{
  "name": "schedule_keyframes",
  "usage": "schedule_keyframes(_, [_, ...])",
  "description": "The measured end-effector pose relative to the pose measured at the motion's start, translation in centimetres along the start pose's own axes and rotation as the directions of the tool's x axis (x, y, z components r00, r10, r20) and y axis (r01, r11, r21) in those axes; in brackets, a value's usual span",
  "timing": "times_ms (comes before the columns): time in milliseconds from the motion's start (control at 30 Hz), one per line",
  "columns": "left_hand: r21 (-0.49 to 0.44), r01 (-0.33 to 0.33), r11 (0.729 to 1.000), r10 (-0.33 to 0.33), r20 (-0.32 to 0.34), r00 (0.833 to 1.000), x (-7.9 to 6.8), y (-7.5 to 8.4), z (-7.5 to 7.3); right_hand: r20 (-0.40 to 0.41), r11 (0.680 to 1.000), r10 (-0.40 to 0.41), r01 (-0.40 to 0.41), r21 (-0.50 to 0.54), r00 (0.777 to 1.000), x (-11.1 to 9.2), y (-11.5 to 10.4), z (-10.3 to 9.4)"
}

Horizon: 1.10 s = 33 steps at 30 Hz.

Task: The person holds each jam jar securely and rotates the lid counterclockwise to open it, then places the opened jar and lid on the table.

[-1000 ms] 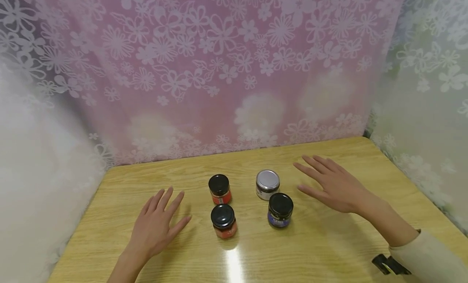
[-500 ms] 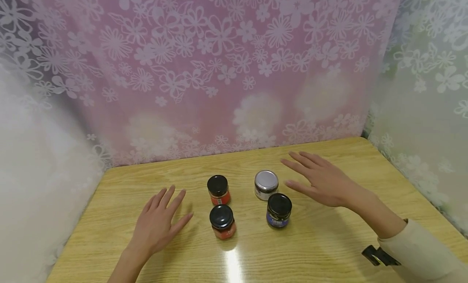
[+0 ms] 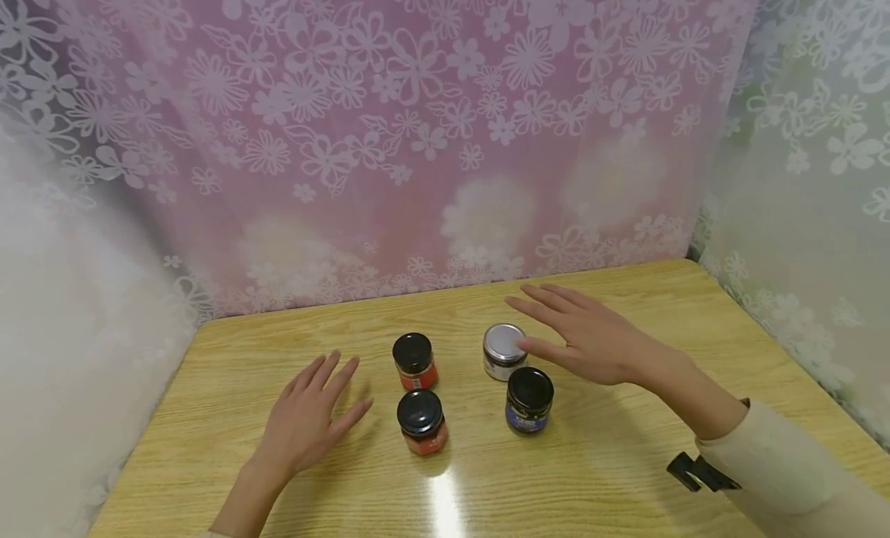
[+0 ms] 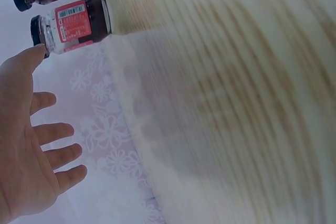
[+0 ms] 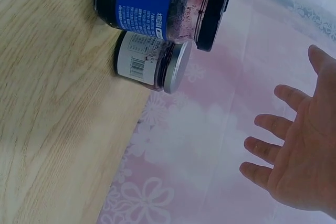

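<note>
The right hand (image 3: 584, 333), fingers apart, hovers by a silver-lidded round glass jar (image 3: 501, 355); a black-lidded, red-labelled glass jar (image 3: 422, 423) stands right of the spread left hand (image 3: 299, 420). Nothing is gripped; handling seems not yet begun.

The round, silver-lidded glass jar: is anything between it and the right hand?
Nothing visible. The bare right hand hovers above and beside the silver-lidded, white-labelled glass jar, with open air between them in the right wrist view. The blue-labelled, black-lidded glass jar stands close by on the near side, outside that gap.
</note>
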<state>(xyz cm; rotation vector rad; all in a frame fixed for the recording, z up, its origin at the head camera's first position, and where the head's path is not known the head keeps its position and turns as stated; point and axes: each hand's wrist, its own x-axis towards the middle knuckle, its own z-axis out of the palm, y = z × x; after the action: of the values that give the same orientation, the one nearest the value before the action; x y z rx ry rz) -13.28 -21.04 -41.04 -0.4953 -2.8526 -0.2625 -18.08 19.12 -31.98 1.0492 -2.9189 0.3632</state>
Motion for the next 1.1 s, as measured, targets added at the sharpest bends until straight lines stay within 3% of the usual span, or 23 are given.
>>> schedule_keyframes(167, [-0.025,-0.002,1.000,0.002,0.004,1.000,0.4,0.4,0.0,0.012,1.000,0.008,-0.008,0.009,1.000,0.6,-0.4,0.0])
schedule_keyframes(433, [-0.193,0.011,0.981,-0.002,0.047,0.999,1.0,0.9,0.4,0.036,0.999,-0.002,0.000,0.049,0.999,1.9,-0.9,0.0])
schedule_keyframes(667, [-0.232,0.042,0.972,-0.024,0.081,0.996,1.4,1.0,0.6,0.060,0.998,-0.024,0.020,0.066,0.998,3.2,-1.3,0.1])
schedule_keyframes(1100, [-0.366,0.089,0.926,-0.045,0.127,0.991,1.9,1.5,0.6,0.117,0.997,-0.047,0.039,0.070,0.992,6.0,-3.1,-0.2])
